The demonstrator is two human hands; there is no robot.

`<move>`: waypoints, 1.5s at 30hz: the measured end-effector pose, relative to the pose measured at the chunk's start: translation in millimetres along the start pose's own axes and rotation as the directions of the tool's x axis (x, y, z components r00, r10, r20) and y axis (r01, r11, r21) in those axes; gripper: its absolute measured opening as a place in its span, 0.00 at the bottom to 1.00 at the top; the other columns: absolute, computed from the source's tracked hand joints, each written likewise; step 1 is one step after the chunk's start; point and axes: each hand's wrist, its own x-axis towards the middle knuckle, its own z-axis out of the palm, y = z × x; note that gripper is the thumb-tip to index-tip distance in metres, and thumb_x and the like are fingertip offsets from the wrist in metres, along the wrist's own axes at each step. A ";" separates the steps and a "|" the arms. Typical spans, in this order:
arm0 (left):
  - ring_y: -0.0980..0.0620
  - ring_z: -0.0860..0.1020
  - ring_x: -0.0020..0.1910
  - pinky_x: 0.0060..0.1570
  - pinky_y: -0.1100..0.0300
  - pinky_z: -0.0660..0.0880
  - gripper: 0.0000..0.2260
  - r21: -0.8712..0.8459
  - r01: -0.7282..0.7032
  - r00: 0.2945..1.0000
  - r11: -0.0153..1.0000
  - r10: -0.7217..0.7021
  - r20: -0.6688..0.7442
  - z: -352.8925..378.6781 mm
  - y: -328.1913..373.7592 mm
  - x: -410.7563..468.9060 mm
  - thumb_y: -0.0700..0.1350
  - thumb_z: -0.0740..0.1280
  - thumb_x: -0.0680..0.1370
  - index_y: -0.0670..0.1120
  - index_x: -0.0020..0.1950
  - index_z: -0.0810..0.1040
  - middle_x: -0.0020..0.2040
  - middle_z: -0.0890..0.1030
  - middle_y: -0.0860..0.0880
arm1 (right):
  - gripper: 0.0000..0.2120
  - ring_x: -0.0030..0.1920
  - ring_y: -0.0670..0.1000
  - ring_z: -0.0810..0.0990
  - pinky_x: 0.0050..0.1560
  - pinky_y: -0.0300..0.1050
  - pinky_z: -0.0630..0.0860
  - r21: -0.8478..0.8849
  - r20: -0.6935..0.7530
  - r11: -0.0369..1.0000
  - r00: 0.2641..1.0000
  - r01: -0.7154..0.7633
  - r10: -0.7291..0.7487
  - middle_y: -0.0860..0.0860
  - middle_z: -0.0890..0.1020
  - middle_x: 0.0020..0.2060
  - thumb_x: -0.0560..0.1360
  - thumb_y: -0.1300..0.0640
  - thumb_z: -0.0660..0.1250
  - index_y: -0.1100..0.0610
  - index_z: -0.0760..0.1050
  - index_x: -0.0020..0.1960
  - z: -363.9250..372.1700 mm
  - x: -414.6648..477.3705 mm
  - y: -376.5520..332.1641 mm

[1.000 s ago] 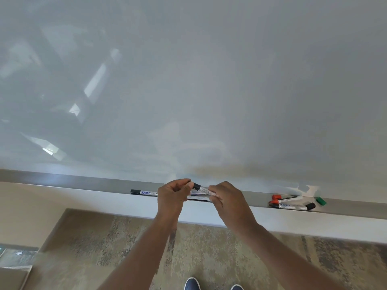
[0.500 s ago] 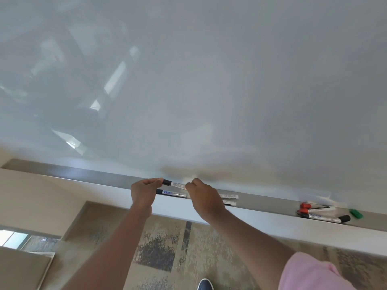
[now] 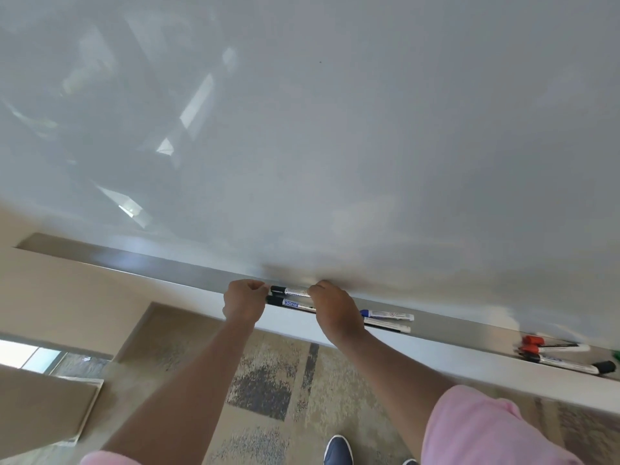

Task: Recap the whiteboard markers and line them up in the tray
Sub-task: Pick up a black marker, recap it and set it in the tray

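Observation:
A grey metal tray (image 3: 151, 263) runs under the whiteboard. Two black-capped markers lie side by side in it, caps to the left. My right hand (image 3: 335, 310) grips the barrel of the rear black marker (image 3: 290, 291), and my left hand (image 3: 243, 303) pinches its cap end. The front black marker (image 3: 288, 302) lies just below it, its right end hidden by my right hand. A blue-capped marker (image 3: 385, 314) and a second white marker (image 3: 389, 327) lie right of my right hand. Two red-capped markers (image 3: 550, 347), another black marker (image 3: 570, 365) and a green cap (image 3: 616, 355) sit far right.
The whiteboard (image 3: 335, 129) fills the upper view. A white wall strip (image 3: 436, 354) runs under the tray. Patterned carpet (image 3: 268, 391) and my shoe (image 3: 338, 449) are below. A beige wall (image 3: 84, 303) lies to the left.
My hands brought the black marker from in front of the tray down into it and to the left, laying it behind the other black marker. The view shifted left.

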 end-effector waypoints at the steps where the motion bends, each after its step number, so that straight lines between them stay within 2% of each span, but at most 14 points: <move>1: 0.43 0.84 0.48 0.58 0.44 0.80 0.04 0.065 -0.010 1.000 0.998 0.010 -0.001 1.1 -1.5 1.1 0.49 0.74 0.77 0.52 0.45 0.89 0.41 0.87 0.51 | 0.17 0.43 0.58 0.77 0.39 0.53 0.76 0.002 0.002 1.000 1.000 -0.010 0.010 0.56 0.78 0.43 0.65 0.75 0.58 0.61 0.77 0.48 2.2 1.7 0.3; 4: 0.44 0.83 0.49 0.61 0.46 0.76 0.06 0.174 -0.039 0.999 0.984 0.041 -0.009 4.4 -2.9 4.3 0.51 0.72 0.79 0.56 0.46 0.88 0.37 0.84 0.56 | 0.16 0.42 0.58 0.76 0.36 0.50 0.74 0.001 0.009 1.000 1.000 -0.018 0.018 0.56 0.77 0.41 0.64 0.74 0.58 0.61 0.77 0.46 5.0 5.4 -0.6; 8: 0.45 0.80 0.48 0.54 0.49 0.65 0.12 0.215 -0.057 0.997 0.975 0.066 -0.032 8.0 -7.6 7.1 0.50 0.71 0.80 0.60 0.37 0.83 0.36 0.83 0.56 | 0.14 0.40 0.58 0.77 0.35 0.48 0.72 -0.048 0.029 0.999 0.999 -0.018 0.019 0.57 0.79 0.38 0.62 0.74 0.60 0.62 0.76 0.43 2.7 8.4 -3.5; 13: 0.47 0.79 0.43 0.54 0.49 0.64 0.18 0.229 -0.069 0.995 0.971 0.084 -0.055 10.0 -9.5 6.5 0.49 0.71 0.80 0.62 0.31 0.78 0.32 0.80 0.60 | 0.12 0.39 0.60 0.79 0.35 0.46 0.67 -0.055 0.021 0.998 1.000 -0.008 0.009 0.59 0.80 0.37 0.64 0.75 0.61 0.63 0.76 0.41 6.4 9.6 -3.3; 16: 0.45 0.80 0.45 0.57 0.47 0.69 0.12 0.206 -0.085 0.993 0.975 0.099 -0.057 9.3 -8.2 6.0 0.49 0.71 0.80 0.61 0.37 0.84 0.33 0.80 0.61 | 0.16 0.45 0.59 0.81 0.42 0.50 0.77 -0.004 -0.023 1.000 1.000 -0.005 0.005 0.58 0.83 0.43 0.67 0.75 0.60 0.63 0.79 0.49 3.1 5.7 1.4; 18: 0.44 0.82 0.46 0.61 0.43 0.74 0.08 0.181 -0.101 0.993 0.978 0.112 -0.049 8.3 -7.9 4.9 0.49 0.71 0.80 0.57 0.44 0.88 0.33 0.80 0.61 | 0.18 0.51 0.58 0.80 0.51 0.55 0.79 0.037 -0.068 0.999 0.998 -0.008 0.011 0.58 0.84 0.49 0.70 0.74 0.61 0.63 0.80 0.55 -4.3 -3.4 13.0; 19: 0.44 0.82 0.47 0.62 0.42 0.74 0.07 0.175 -0.113 0.991 0.978 0.124 -0.048 7.8 -8.0 3.9 0.49 0.71 0.80 0.56 0.46 0.89 0.34 0.81 0.60 | 0.18 0.51 0.57 0.79 0.51 0.54 0.79 0.055 -0.096 0.998 0.995 -0.011 0.016 0.56 0.84 0.49 0.71 0.74 0.61 0.62 0.80 0.56 -8.8 -9.9 22.5; 22: 0.45 0.81 0.46 0.60 0.42 0.74 0.07 0.194 -0.175 0.979 0.965 0.192 -0.072 8.1 -9.6 0.9 0.48 0.71 0.80 0.55 0.48 0.89 0.42 0.87 0.54 | 0.11 0.41 0.50 0.72 0.41 0.47 0.70 0.057 -0.161 0.998 0.986 -0.033 0.041 0.47 0.75 0.37 0.74 0.72 0.62 0.59 0.78 0.46 -23.2 -34.6 60.2; 24: 0.47 0.79 0.46 0.57 0.46 0.71 0.07 0.226 -0.234 0.960 0.946 0.262 -0.102 10.5 -10.6 -2.5 0.47 0.70 0.81 0.53 0.52 0.88 0.49 0.89 0.52 | 0.10 0.39 0.48 0.68 0.39 0.45 0.66 0.005 -0.160 0.997 0.984 -0.073 0.073 0.46 0.71 0.34 0.78 0.66 0.63 0.56 0.73 0.39 -31.4 -51.5 84.6; 27: 0.46 0.81 0.54 0.55 0.49 0.65 0.08 0.254 -0.307 0.936 0.917 0.340 -0.095 15.8 -8.6 -10.3 0.47 0.69 0.82 0.51 0.57 0.87 0.53 0.88 0.52 | 0.06 0.44 0.50 0.76 0.43 0.47 0.73 -0.077 -0.134 0.991 0.986 -0.106 0.095 0.48 0.80 0.41 0.80 0.56 0.66 0.54 0.80 0.46 -36.4 -72.6 108.9; 29: 0.44 0.80 0.58 0.58 0.46 0.66 0.09 0.253 -0.343 0.928 0.905 0.368 -0.057 20.1 -5.3 -17.6 0.47 0.69 0.82 0.50 0.59 0.86 0.52 0.88 0.52 | 0.05 0.46 0.51 0.78 0.43 0.47 0.71 -0.116 -0.125 0.988 0.988 -0.101 0.087 0.47 0.82 0.44 0.79 0.52 0.69 0.51 0.82 0.52 -35.5 -82.1 116.3; 32: 0.43 0.76 0.62 0.60 0.44 0.66 0.10 0.280 -0.398 0.910 0.874 0.415 -0.004 28.1 2.2 -31.1 0.45 0.68 0.82 0.49 0.61 0.86 0.49 0.88 0.52 | 0.06 0.47 0.51 0.78 0.44 0.45 0.66 -0.150 -0.097 0.984 0.992 -0.096 0.082 0.47 0.83 0.45 0.78 0.49 0.71 0.50 0.82 0.53 -32.9 -89.1 120.5; 37: 0.45 0.75 0.65 0.63 0.45 0.65 0.10 0.337 -0.520 0.849 0.785 0.518 0.104 44.1 13.1 -55.3 0.45 0.70 0.82 0.49 0.63 0.85 0.57 0.87 0.51 | 0.09 0.50 0.52 0.79 0.51 0.50 0.72 -0.217 -0.054 0.973 0.996 -0.082 0.072 0.47 0.82 0.47 0.76 0.48 0.72 0.50 0.81 0.54 -27.9 -91.5 121.8; 45: 0.46 0.73 0.68 0.67 0.44 0.63 0.11 0.346 -0.540 0.840 0.767 0.514 0.172 62.4 15.9 -74.1 0.44 0.70 0.82 0.49 0.63 0.85 0.60 0.86 0.50 | 0.11 0.49 0.56 0.79 0.47 0.52 0.71 -0.351 -0.029 0.930 0.994 -0.109 0.105 0.50 0.80 0.46 0.71 0.56 0.78 0.53 0.80 0.51 -23.4 -87.4 119.1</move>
